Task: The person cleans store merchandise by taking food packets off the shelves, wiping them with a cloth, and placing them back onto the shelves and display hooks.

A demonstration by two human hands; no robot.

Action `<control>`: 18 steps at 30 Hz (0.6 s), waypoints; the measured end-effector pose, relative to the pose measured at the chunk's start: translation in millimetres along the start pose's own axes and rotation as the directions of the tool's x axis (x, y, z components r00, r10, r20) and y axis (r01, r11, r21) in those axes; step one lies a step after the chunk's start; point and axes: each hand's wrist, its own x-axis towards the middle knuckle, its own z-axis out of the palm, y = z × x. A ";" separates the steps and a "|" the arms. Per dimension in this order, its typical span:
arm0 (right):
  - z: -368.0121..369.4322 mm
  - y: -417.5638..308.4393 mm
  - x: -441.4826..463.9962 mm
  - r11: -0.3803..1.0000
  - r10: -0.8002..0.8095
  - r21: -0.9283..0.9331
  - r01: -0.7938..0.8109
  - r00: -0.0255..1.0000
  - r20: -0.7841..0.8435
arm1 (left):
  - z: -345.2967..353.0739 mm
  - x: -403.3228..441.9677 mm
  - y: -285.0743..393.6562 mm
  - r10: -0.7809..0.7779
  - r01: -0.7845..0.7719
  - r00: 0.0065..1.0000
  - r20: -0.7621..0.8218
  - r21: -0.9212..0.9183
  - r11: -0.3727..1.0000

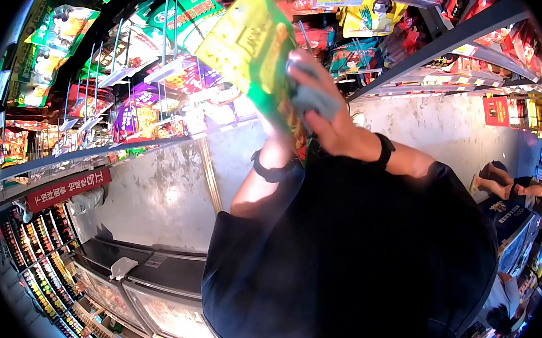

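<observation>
Yellow-green food packet (244, 51) was raised, tilted, before a display shelf (94, 157) of bagged foods (142, 117); right hand (337, 125) had fingers bent round a grey cloth (318, 101) against the packet; left hand (276, 147) sat by its lower edge, fingers hidden, grip unclear; black wristbands (384, 151) showed.

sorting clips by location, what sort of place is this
Probably a supermarket or grocery shop: bright packets are displayed on racks, rows of bottles line shelves at the far left, and what look like freezers stand at the lower left.
</observation>
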 end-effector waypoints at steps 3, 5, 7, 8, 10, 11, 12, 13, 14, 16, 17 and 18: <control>3.4 -20.3 0.9 0.984 0.071 0.166 -0.065 0.997 -0.033 | -2.7 0.0 -3.7 -0.004 0.004 1.000 0.016 0.013 1.000; -4.6 -11.1 13.8 0.992 -0.041 0.118 0.044 0.999 -0.028 | -2.9 -2.3 -4.4 -0.011 0.010 0.999 0.031 0.027 1.000; -10.8 5.1 24.4 0.991 -0.129 -0.037 0.127 0.991 -0.036 | -2.2 -6.3 -2.7 -0.027 0.026 0.999 0.040 0.030 0.999; -14.0 16.9 30.6 0.991 -0.135 -0.015 0.135 0.988 -0.077 | -1.5 -7.7 -1.8 -0.029 0.028 0.999 0.044 0.030 0.999; -12.4 19.6 28.0 1.000 -0.011 0.009 0.012 0.992 -0.127 | -0.2 -9.1 -1.2 -0.029 0.027 0.998 0.048 0.033 0.999; -9.3 20.5 24.7 0.998 0.054 0.028 -0.050 0.987 -0.148 | -0.2 -8.3 -1.1 -0.020 0.018 0.999 0.047 0.035 0.999; -5.7 17.6 20.3 0.996 0.081 0.040 -0.076 0.983 -0.166 | 0.7 -7.1 0.4 -0.009 0.007 0.999 0.048 0.041 0.999; -0.2 14.1 15.0 0.995 0.091 0.060 -0.082 0.983 -0.159 | 0.2 -6.2 0.1 0.004 -0.006 0.999 0.049 0.049 0.999; 5.7 9.8 8.7 0.993 0.099 0.080 -0.087 0.984 -0.151 | 0.1 -4.7 0.1 0.018 -0.021 0.999 0.051 0.059 0.998; 6.6 -1.4 -0.7 0.989 0.105 0.107 -0.098 0.992 -0.070 | -1.0 -3.8 -0.5 0.032 -0.036 0.998 0.059 0.071 0.997; 4.6 -3.6 -2.0 0.994 0.067 0.095 -0.063 0.997 -0.048 | -1.4 -2.6 -1.4 0.032 -0.038 0.997 0.072 0.079 0.996; 3.3 -5.5 -2.0 0.996 0.030 0.084 -0.027 0.999 -0.026 | -2.6 -2.7 -1.7 0.032 -0.040 0.996 0.085 0.095 0.995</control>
